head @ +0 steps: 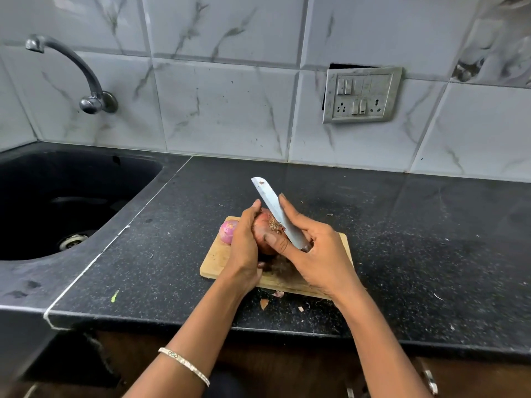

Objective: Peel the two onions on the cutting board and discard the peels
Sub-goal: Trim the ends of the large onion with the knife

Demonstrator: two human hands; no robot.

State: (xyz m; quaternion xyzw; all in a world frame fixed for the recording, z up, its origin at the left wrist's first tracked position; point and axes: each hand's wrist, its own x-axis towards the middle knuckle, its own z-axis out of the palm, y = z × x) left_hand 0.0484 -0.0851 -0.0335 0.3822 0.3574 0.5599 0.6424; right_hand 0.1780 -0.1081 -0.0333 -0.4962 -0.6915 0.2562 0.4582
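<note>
The left hand [244, 248] is wrapped around a brown-skinned onion [265, 234], fingers curled over its far side and thumb up at its 12 o'clock, lifting it just above the cutting board [218, 259]. The onion's dry, hairy root end faces the camera, and its papery outer skin is still on. The right hand [321, 254] grips a knife [270, 199]; the handle is almost wholly hidden in the curled fingers, the forefinger lies straight along the back of the blade, and the thumb presses on the onion's near face. The blade lies against the root end and runs up toward 11 o'clock, its rounded tip clear of both hands.

A second onion [228, 229], glossy pink-purple, sits on the board at 9 o'clock from the held one, partly hidden behind the left hand. The hands cover the middle of the board, and what lies under them cannot be made out. Peel scraps [264, 303] lie on the counter [402, 239] at the board's 6 o'clock, just off its near edge. A thin bracelet [184, 363] circles the left wrist.

The counter is black speckled stone. At 9 o'clock from the board a dark sink [71, 196] is set into it, with a curved tap [71, 67] on the wall above. Grey-veined white tiles [224, 96] cover the wall, and a switch plate [362, 94] is mounted at 1 o'clock.
</note>
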